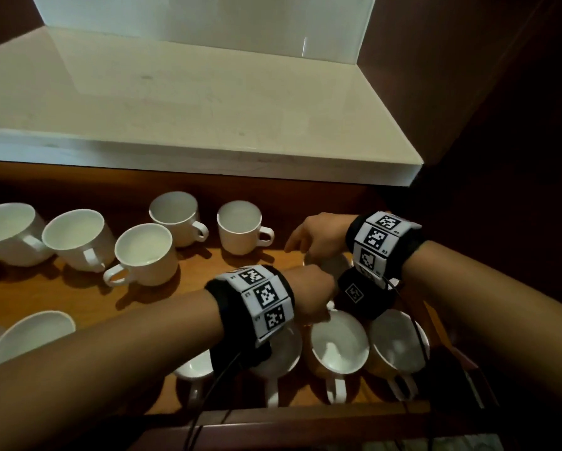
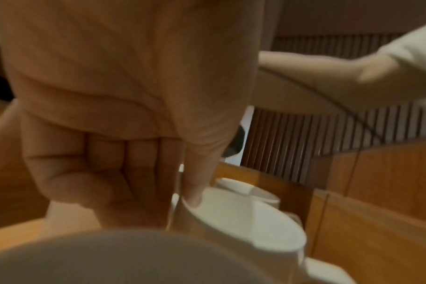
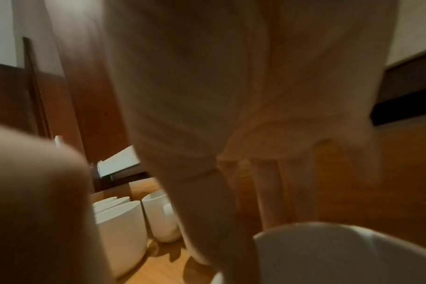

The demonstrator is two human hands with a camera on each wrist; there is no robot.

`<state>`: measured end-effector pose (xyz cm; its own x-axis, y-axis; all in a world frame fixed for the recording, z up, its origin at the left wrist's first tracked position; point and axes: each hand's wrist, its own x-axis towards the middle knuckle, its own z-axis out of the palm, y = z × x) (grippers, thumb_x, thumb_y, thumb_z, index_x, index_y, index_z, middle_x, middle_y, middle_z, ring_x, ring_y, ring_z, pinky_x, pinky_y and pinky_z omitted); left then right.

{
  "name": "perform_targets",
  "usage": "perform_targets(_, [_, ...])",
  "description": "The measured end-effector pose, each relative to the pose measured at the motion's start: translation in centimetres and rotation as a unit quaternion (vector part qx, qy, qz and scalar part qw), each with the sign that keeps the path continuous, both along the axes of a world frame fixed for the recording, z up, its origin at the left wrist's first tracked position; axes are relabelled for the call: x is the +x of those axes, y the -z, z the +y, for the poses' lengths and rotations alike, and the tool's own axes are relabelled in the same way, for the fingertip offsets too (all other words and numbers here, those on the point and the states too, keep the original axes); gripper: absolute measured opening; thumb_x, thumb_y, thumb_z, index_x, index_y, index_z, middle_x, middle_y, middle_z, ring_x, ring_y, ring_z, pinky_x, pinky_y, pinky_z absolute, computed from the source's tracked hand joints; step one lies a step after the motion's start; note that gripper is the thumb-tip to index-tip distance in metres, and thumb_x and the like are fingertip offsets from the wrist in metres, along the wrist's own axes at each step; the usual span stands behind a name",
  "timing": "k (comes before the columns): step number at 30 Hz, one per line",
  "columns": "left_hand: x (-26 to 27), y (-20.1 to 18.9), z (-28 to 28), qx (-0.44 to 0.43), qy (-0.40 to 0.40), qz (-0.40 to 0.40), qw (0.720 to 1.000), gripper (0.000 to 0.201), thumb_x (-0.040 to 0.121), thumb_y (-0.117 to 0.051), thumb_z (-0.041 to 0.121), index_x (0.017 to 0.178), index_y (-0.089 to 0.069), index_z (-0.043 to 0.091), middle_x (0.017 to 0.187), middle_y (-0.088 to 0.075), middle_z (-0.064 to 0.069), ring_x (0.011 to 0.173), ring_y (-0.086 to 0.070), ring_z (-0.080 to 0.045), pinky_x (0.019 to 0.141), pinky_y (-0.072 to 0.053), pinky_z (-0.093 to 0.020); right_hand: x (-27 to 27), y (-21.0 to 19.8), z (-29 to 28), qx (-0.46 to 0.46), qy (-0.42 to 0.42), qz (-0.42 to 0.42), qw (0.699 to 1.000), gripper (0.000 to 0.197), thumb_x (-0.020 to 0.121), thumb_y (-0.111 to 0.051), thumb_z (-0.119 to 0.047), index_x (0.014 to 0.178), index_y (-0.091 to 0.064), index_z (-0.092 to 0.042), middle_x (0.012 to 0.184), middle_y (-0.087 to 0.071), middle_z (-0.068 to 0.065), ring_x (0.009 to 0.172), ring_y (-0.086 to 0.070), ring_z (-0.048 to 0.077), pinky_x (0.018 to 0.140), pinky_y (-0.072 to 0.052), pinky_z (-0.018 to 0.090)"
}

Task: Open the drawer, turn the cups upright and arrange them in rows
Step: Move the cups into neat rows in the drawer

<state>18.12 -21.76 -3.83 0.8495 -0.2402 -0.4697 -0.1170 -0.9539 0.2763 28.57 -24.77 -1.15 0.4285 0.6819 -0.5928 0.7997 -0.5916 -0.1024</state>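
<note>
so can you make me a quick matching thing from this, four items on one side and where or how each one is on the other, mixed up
Things:
1. counter
2. drawer
3. left hand
4. right hand

Place or state:
a. brown wood, pulled open
b. pinches the rim of the front cup
c. pale, above everything else
d. over the back cup, far right

Pairs: 1-c, 2-a, 3-b, 4-d

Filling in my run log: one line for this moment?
drawer open | left hand pinches front-row cup rim | right hand over back cup, grip unclear
</note>
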Motion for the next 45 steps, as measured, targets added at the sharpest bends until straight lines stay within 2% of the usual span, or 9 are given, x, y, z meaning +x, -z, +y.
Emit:
perform_targets(4, [-0.2,0.8,0.4,-0.004,0.006,-0.001,1.000,0.026,0.091,-0.054,0.016,0.085,-0.072,-0.001,0.073,-0.060,-0.009,0.070,-0.056,-0.027,0.066,-0.045,-0.031,0.0,-0.2,-1.4,-0.023,-0.035,-0.014,0.999,0.058,0.083,-0.068,-0.009,0.133,-0.057,-0.035,0.142,-0.051,-0.005,0.129,-0.047,0.019,0.100,-0.042,0.031])
perform_targets(11, [-0.1,0.9,0.2,0.002,0.024,-0.003,1.000,0.019,0.089,-0.055,0.011,0.076,-0.068,0.005,0.072,-0.062,-0.010,0.072,-0.055,-0.026,0.068,-0.046,-0.032,-0.5,0.3,-2.4,0.012,-0.047,-0.020,0.999,0.056,0.089,-0.047,0.000,0.132,-0.059,-0.035,0.147,-0.047,-0.002,0.131,-0.046,0.021,0.099,-0.041,0.030])
perform_targets(17, [0.0,0.9,0.6,-0.030,0.008,0.027,0.999,0.032,0.095,-0.051,0.024,0.092,-0.073,0.001,0.086,-0.072,-0.015,0.072,-0.058,-0.022,0.071,-0.050,-0.031,-0.6,0.8,-2.1,0.007,-0.031,-0.012,0.999,0.052,0.090,-0.052,-0.005,0.132,-0.058,-0.035,0.145,-0.049,-0.001,0.129,-0.047,0.021,0.101,-0.044,0.032])
perform_targets(23, [0.4,-2.8,5.7,-0.049,-0.126,0.016,0.991,0.037,0.096,-0.052,0.039,0.102,-0.071,0.009,0.088,-0.074,-0.004,0.075,-0.069,-0.018,0.071,-0.055,-0.030,-0.1,-0.8,-0.1,0.085,0.019,0.010,0.996,0.036,0.085,-0.066,-0.020,0.120,-0.062,-0.027,0.114,-0.064,-0.003,0.106,-0.059,0.019,0.082,-0.049,0.030])
perform_targets(27, [0.8,-4.3,12.2,0.095,-0.264,-0.065,0.958,0.044,0.095,-0.050,0.041,0.071,-0.061,0.006,0.078,-0.064,-0.010,0.067,-0.059,-0.026,0.057,-0.044,-0.032,-0.4,-0.3,3.7,0.123,-0.007,-0.022,0.992,0.054,0.094,-0.056,-0.033,0.146,-0.041,-0.031,0.143,-0.048,0.005,0.127,-0.048,0.026,0.099,-0.043,0.032])
perform_targets(31, [1.0,-2.7,15.6,0.155,-0.352,-0.055,0.921,0.040,0.096,-0.051,0.035,0.110,-0.063,0.000,0.112,-0.064,-0.019,0.106,-0.062,-0.035,0.078,-0.049,-0.035,-0.9,1.8,7.4,0.110,-0.024,-0.040,0.993,0.054,0.100,-0.048,-0.030,0.151,-0.032,-0.024,0.145,-0.044,0.014,0.131,-0.044,0.029,0.100,-0.038,0.031])
perform_targets(37, [2.2,-0.9,16.0,0.122,-0.328,-0.066,0.935,0.026,0.091,-0.058,0.016,0.108,-0.064,-0.003,0.114,-0.066,-0.020,0.109,-0.062,-0.034,0.077,-0.047,-0.033,-0.5,2.1,9.5,0.130,0.002,-0.076,0.989,0.040,0.087,-0.065,-0.018,0.125,-0.054,-0.012,0.122,-0.061,0.014,0.108,-0.062,0.032,0.079,-0.051,0.033])
perform_targets(42, [2.2,-0.3,15.8,0.078,-0.296,-0.060,0.950,0.025,0.089,-0.059,0.015,0.107,-0.071,0.003,0.110,-0.071,-0.015,0.103,-0.065,-0.031,0.088,-0.054,-0.039,-0.1,1.9,7.9,0.074,-0.029,-0.094,0.992,0.043,0.083,-0.072,-0.030,0.122,-0.065,-0.012,0.116,-0.068,0.009,0.106,-0.063,0.026,0.086,-0.054,0.034])
perform_targets(45, [2.0,-0.2,15.0,0.052,-0.279,-0.050,0.958,0.023,0.091,-0.056,0.015,0.105,-0.072,0.005,0.106,-0.073,-0.013,0.099,-0.068,-0.029,0.080,-0.058,-0.036,-0.1,1.9,6.1,0.066,-0.033,-0.077,0.994,0.040,0.084,-0.070,-0.039,0.115,-0.069,-0.013,0.108,-0.071,0.005,0.101,-0.064,0.023,0.083,-0.053,0.032])
